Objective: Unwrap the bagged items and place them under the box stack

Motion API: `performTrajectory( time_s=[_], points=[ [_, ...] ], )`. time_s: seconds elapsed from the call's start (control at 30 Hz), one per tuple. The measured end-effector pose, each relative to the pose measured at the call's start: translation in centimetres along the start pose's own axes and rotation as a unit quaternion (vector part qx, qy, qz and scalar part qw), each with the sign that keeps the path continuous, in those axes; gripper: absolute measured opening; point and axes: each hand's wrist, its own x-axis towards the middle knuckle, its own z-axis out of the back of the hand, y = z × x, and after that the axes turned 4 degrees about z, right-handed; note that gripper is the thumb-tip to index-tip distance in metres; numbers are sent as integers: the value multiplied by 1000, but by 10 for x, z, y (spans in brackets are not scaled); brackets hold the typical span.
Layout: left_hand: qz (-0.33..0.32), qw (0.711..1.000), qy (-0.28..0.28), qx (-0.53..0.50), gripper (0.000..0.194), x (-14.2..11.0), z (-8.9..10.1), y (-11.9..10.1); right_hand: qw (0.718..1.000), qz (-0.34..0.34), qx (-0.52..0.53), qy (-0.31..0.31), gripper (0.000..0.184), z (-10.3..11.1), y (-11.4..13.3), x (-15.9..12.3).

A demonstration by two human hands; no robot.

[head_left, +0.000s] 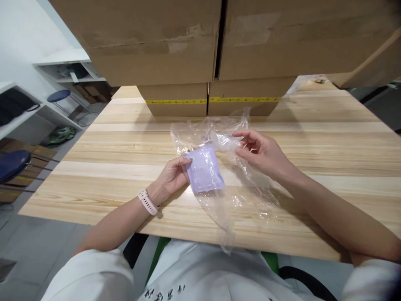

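Observation:
A flat, square purple packet is pinched at its left edge by my left hand, thumb on top. The packet is tilted above the table. Under and around it spreads a large clear plastic bag, crumpled, with one end hanging over the table's front edge. Something small and gold-coloured shows by the packet's upper left corner, too small to name. My right hand is at the bag's right side, thumb and fingers apart and curved. I see nothing held between them; the fingertips are close to the clear film.
Large cardboard boxes stand stacked at the back of the wooden table, the upper ones jutting toward me. Another carton is at the back right. To the left are blue stools and white shelves.

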Motion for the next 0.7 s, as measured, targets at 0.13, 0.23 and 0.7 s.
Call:
performTrajectory(
  time_s=[0.13,0.23,0.7],
  points=[
    [0,1000,-3,1,60,2,0,3,981,115,-128,-87,27,0,12,-10],
    [-9,1000,-2,-1,61,3,0,3,987,121,-106,-18,22,-10,20,-22],
    [7,998,50,30,51,-9,-10,13,966,-58,102,232,24,-53,1,-38]
  ],
)
